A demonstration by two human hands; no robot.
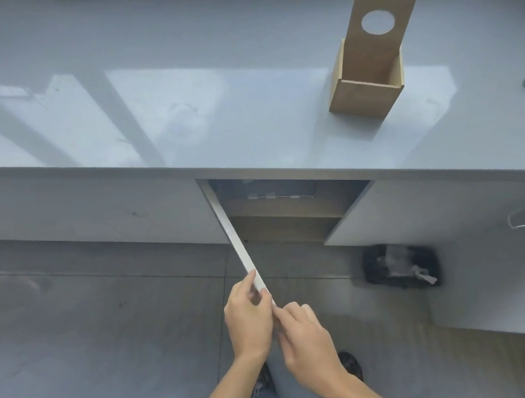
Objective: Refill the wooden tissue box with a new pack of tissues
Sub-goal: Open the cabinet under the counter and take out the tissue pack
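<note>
Both hands meet at the free edge of an open cabinet door (239, 247): the left hand (247, 316) has its grip pinched on that edge, the right hand (307, 337) curled against it, contact unclear. Behind, cabinet shelves (286, 215) show. Rightward on the grey table (136, 115) stands the wooden tissue box (366, 87), lid (381, 22) raised.

So the tissue box (369, 76) sits on the counter (136, 115), far right, lid tilted up behind it. Under the counter edge there's an open cabinet (287, 208), its left door (237, 241) swung out toward the near side, both hands (250, 319) on its near end. Right door (429, 205) hangs open too.
</note>
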